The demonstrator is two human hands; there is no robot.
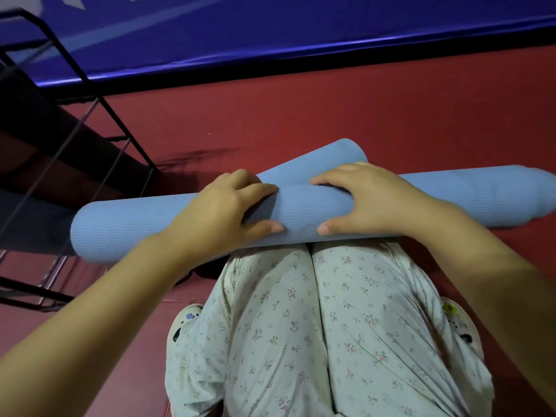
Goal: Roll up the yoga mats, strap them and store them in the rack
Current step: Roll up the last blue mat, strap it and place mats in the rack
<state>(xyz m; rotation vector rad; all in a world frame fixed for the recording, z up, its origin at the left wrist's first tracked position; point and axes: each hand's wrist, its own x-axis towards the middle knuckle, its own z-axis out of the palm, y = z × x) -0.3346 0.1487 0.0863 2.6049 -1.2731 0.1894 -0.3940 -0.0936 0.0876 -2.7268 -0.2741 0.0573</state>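
While the blue yoga mat (301, 212) lies rolled across the knees over the red floor (331, 109), left hand (222, 212) & right hand (364, 200) clamp its middle, fingers over top, thumbs on the near side, prob. to keep it tight. Wavy-ribbed surface; short unrolled flap (316, 162) beyond. No strap seen. Black rack (99, 109) stands at left.

Illumination is dim and uneven. The red floor (331, 109) is brightest at upper centre and falls off toward the left, where the black metal rack (99, 115) sits in deep shadow. A bright glare line runs along the edge of the blue wall padding (270, 25). The left hand (222, 215) casts a soft shadow on the blue mat roll (294, 212). Wide-angle distortion bends straight lines near the borders. The upper left corner shows blur; forearms at the lower edge are soft.
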